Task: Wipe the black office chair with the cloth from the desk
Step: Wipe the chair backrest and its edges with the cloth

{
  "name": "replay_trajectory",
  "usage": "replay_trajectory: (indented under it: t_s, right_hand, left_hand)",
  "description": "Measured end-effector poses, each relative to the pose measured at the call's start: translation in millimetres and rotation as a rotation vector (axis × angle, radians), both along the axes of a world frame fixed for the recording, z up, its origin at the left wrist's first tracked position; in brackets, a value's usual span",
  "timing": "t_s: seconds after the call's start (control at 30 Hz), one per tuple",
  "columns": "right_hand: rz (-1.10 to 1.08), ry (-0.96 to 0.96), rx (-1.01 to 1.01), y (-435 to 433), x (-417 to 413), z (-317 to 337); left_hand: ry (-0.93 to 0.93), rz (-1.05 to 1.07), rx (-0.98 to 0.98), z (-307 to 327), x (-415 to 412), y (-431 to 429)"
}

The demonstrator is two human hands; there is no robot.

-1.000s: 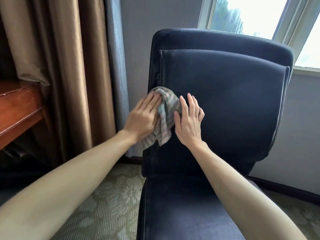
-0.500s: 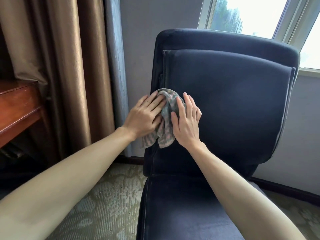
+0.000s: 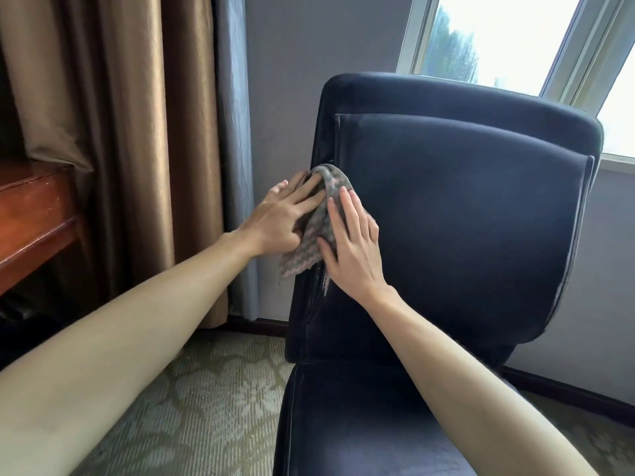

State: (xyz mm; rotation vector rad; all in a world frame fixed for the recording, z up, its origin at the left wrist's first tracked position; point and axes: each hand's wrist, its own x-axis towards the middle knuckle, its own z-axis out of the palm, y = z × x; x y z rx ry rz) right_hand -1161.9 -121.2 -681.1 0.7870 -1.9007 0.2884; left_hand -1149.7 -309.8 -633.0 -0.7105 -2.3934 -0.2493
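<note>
- Now flat and straight-fingered, the left hand (image 3: 278,218) and right hand (image 3: 354,245) press the cloth (image 3: 305,255) between them.
- The right hand has slid from beside the cloth onto it.
- Beneath both palms lies the left backrest edge of the black office chair (image 3: 464,218); wiping is likely just under way.

Single head-worn wide-angle view. Looks forward and down from above the seat, close to the black office chair (image 3: 464,235), facing its backrest. Left hand (image 3: 278,221) and right hand (image 3: 357,249) mid-frame; window (image 3: 498,39) upper right, carpet (image 3: 192,407) lower left.
</note>
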Motion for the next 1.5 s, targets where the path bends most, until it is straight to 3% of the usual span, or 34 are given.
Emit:
replay_trajectory:
  t_s: [0.27,0.5,0.63,0.77,0.9,1.1,1.37,1.5]
  right_hand:
    - [0.07,0.026,-0.067,13,-2,7]
    - [0.044,-0.019,0.01,39,7,-26]
    - [0.023,-0.015,-0.006,49,6,-8]
    - [-0.133,-0.123,-0.095,53,1,22]
    - [-0.322,-0.199,-0.087,58,-6,29]
    - [-0.35,-0.24,-0.05,61,-8,11]
    - [-0.354,-0.231,-0.037,71,-11,7]
    - [-0.347,-0.213,-0.031,75,-13,7]
  left_hand:
    - [0.005,-0.069,-0.007,-8,-10,7]
    - [0.205,-0.035,-0.041,-52,1,22]
    - [0.229,0.02,-0.02,-33,-5,31]
    - [0.219,0.054,0.015,-11,-14,41]
    - [0.29,0.012,0.112,-34,-9,50]
    - [0.303,-0.01,0.074,-84,5,53]
    - [0.283,0.091,0.102,-17,-17,62]
    - [0.276,0.088,0.087,-20,-18,59]
